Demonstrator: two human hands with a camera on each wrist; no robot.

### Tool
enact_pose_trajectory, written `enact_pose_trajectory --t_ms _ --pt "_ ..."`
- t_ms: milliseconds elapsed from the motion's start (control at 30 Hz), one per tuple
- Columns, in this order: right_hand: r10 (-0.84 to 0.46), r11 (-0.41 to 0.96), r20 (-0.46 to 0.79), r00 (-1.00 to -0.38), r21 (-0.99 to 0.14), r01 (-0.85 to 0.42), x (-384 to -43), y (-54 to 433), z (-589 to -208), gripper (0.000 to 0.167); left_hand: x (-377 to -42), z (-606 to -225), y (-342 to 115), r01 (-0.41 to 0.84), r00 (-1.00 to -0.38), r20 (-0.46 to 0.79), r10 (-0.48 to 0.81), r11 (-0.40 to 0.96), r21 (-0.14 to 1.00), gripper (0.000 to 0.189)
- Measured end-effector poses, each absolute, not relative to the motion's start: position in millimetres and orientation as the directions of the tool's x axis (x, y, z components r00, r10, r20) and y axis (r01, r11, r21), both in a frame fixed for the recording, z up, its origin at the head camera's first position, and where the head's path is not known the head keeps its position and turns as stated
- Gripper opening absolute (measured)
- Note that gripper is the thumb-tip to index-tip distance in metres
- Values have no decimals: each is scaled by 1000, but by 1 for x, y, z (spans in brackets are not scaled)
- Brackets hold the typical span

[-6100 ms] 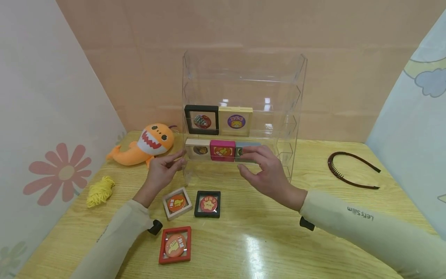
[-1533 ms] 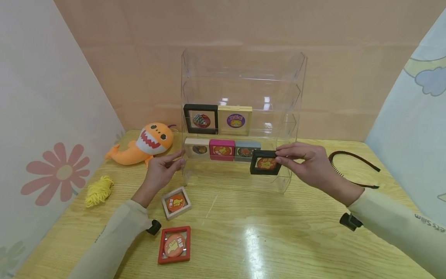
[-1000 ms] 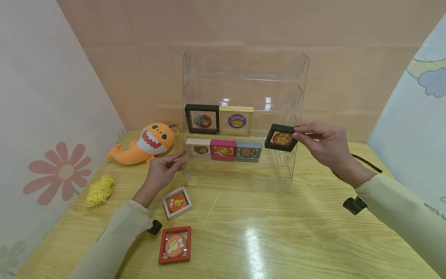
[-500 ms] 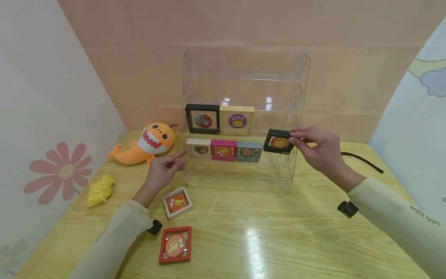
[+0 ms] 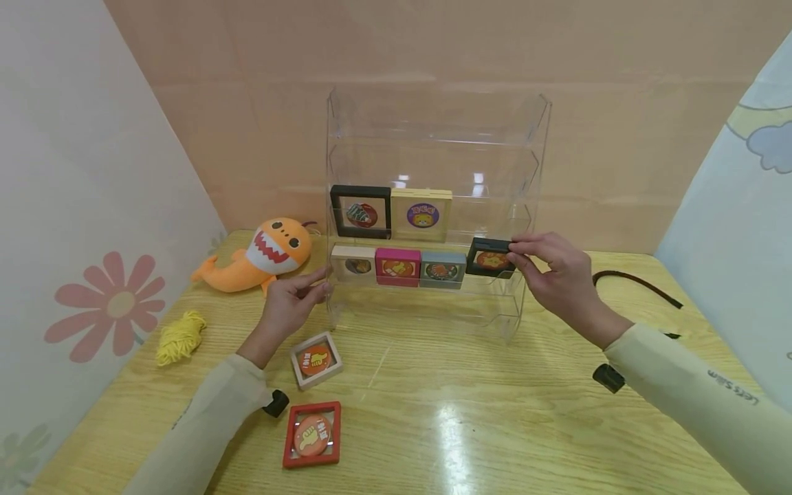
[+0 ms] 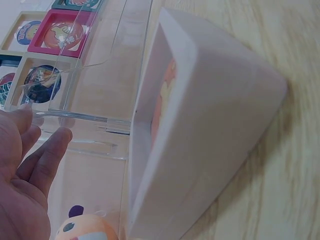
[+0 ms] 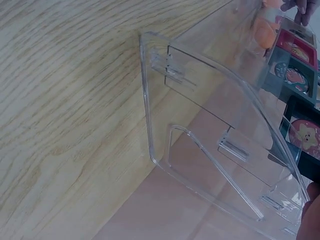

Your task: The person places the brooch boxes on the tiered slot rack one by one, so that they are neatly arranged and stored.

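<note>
My right hand [image 5: 557, 278] pinches a small black display frame [image 5: 482, 242] by its right edge. An orange star badge shows inside. The frame is at the right end of the lower occupied tier of a clear acrylic display rack [image 5: 433, 141], beside a grey-blue frame [image 5: 442, 280], a pink frame [image 5: 397, 280] and a cream frame [image 5: 353, 278]. At the rack's left side, my left hand [image 5: 286, 306] pinches the clear panel between thumb and fingers; the left wrist view shows fingertips at its edge. One tier up stand another black frame [image 5: 335, 212] and a pale yellow frame [image 5: 447, 214].
On the table lie a beige frame [image 5: 335, 349] and a red frame [image 5: 334, 433], each with a thumbs-up badge. An orange shark plush [image 5: 256, 265] and a yellow yarn bundle [image 5: 181, 338] are on the left. A brown headband [image 5: 643, 280] lies partly behind the right arm.
The black star frame went from the table to the rack in my right hand, rose beside its right end, then lowered into the tier next to the grey-blue frame. My left hand stayed put.
</note>
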State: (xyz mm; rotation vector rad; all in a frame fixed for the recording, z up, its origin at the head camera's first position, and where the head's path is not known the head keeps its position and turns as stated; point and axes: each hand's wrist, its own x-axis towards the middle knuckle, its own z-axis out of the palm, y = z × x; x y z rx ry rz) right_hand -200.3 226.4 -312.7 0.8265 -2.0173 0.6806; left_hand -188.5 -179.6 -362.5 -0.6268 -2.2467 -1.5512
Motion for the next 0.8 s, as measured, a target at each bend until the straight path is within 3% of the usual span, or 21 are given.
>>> enact_pose_trajectory --t_ms 267,400,533,667,800 --pt "-356 668 826 -436 -102 -738 -198 222 -317 22 -189 -363 -180 538 -842 511 171 316 781 28" --pt "-387 660 819 -423 -74 -748 -198 222 -316 12 -189 -362 -180 543 -839 515 175 318 777 28" --pt "-404 662 817 -412 -50 -748 -197 220 -317 28 -189 -362 -180 543 -839 515 172 317 778 28" --pt "-418 685 802 -426 -30 -728 -195 219 -317 12 -189 -363 -180 533 -846 507 165 315 785 28" --pt "-433 704 787 -440 -10 -710 -194 219 -318 17 -189 -363 -180 530 -847 505 164 313 788 28"
